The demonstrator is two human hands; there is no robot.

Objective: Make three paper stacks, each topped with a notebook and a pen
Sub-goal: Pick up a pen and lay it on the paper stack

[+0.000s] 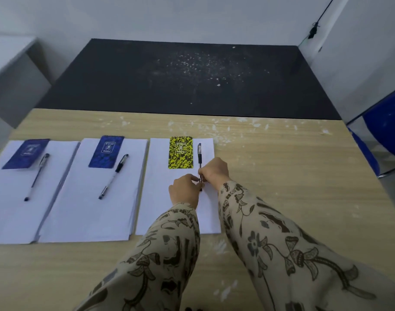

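Three paper stacks [84, 198], three notebooks [181, 152], three pens [199, 153], both hands [201, 178] pinching third pen

A plain office room; wooden desk [281, 176], white walls [147, 16], blue chair [387, 122].

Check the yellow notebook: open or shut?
Shut. The yellow notebook lies flat on the right paper stack, with its speckled cover facing up and no pages showing.
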